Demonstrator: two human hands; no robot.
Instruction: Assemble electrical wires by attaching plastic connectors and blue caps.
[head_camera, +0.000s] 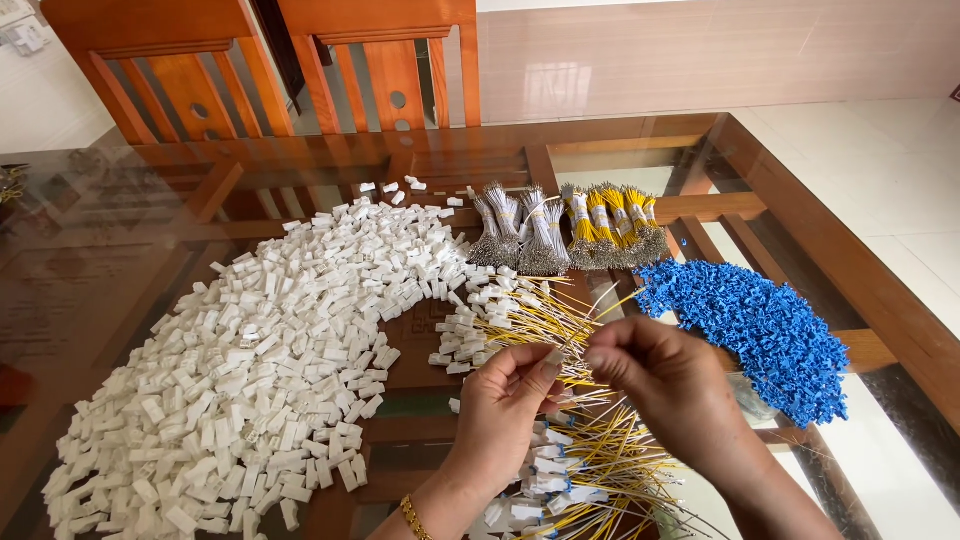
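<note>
We pinch one thin, springy yellow wire (560, 345) near its end, both hands' (510, 395) (665, 375) fingers closed on it, beside the white plugs (250, 350).

Your clear lane is the bare glass table (120, 260) far left; white connector pile (260, 350), wire bundles (570, 230), blue connector heap (760, 330) and loose yellow wires (600, 460) block elsewhere.
</note>
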